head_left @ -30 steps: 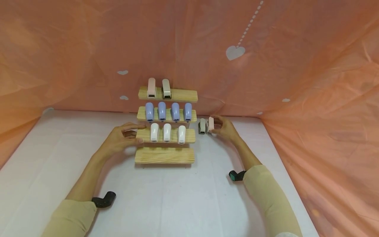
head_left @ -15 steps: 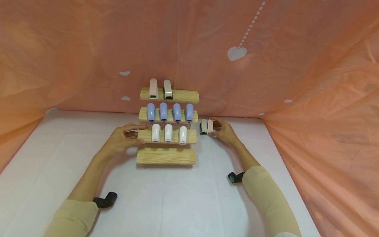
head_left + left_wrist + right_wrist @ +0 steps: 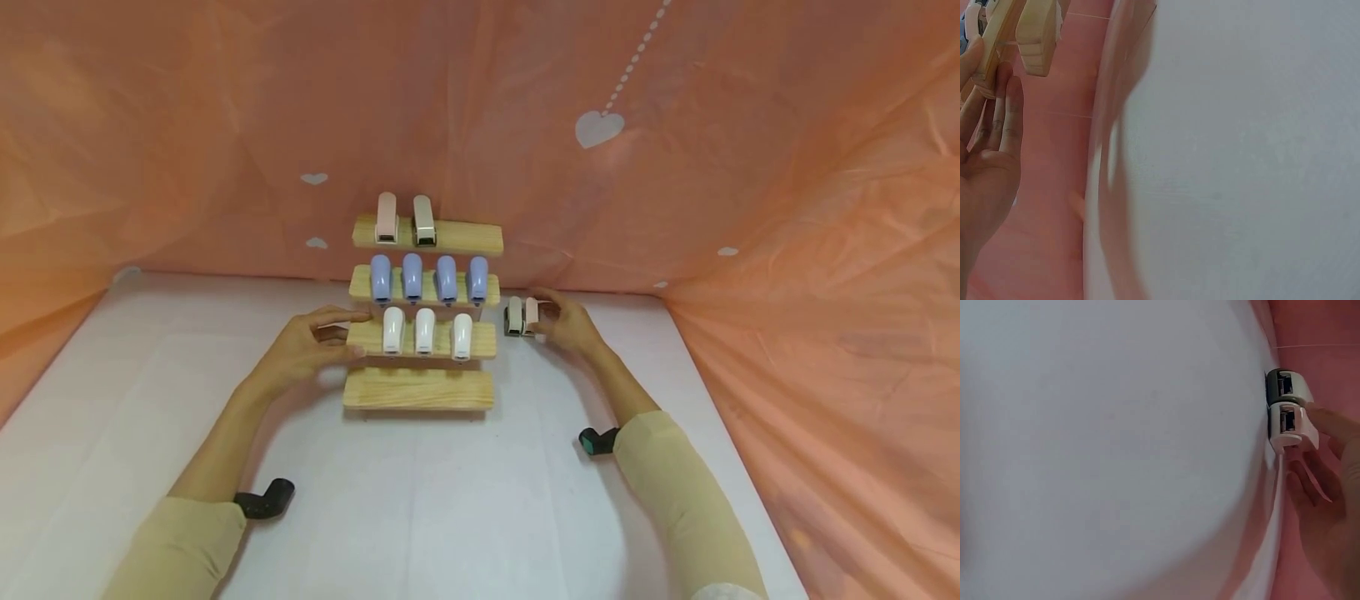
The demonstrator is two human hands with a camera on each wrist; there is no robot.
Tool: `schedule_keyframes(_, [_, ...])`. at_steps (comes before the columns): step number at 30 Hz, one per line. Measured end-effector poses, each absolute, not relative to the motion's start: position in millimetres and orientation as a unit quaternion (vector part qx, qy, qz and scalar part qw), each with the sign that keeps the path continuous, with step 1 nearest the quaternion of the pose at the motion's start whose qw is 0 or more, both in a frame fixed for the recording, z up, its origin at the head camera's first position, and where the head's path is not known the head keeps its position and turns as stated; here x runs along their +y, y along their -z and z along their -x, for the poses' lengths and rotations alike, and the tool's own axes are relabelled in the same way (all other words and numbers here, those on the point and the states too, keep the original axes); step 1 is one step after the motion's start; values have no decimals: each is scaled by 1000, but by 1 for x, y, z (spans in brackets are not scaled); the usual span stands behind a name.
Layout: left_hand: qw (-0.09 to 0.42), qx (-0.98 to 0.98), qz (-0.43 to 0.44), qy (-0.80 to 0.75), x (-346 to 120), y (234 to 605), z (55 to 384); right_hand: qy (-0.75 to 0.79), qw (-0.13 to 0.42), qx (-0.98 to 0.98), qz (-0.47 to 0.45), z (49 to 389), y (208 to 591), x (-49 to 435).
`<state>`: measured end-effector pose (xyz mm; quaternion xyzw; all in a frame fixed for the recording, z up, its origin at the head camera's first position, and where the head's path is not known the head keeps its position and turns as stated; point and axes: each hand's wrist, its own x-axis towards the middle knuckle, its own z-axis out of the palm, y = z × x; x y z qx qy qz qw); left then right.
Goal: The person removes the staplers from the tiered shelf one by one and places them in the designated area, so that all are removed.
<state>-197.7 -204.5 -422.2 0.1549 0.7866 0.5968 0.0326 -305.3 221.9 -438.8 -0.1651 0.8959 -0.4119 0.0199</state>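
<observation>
My left hand grips the left end of a shelf of the tiered wooden display rack; in the left wrist view its thumb and fingers lie on either side of the board. To the right of the rack, my right hand holds a small pink stapler standing on the table. Directly left of it stands a grey stapler, and the two are side by side. The right wrist view shows thumb and fingers about the pink stapler, its open end toward the camera.
On the rack's top shelf sit another pink stapler and another grey stapler. Below come a row of several lavender staplers and three white staplers. A peach curtain hangs behind and beside the white table.
My right hand has shifted the pink stapler slightly left and straightened it, so it now stands close against the grey one. My left hand stays at the rack.
</observation>
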Motion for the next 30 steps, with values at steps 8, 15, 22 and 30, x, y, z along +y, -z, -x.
schedule_keyframes(8, [30,790,-160,-591,-205,419,199,483,-30,852,200,289,399,210])
schedule_keyframes(15, [32,794,-156,-586,-204,421,198,498,-72,834,224,273,366,195])
schedule_keyframes(22, [30,797,-151,-584,-205,420,197,518,-93,804,279,275,348,184])
schedule_keyframes(30, [28,799,-144,-583,-203,422,196,514,-127,783,328,272,324,170])
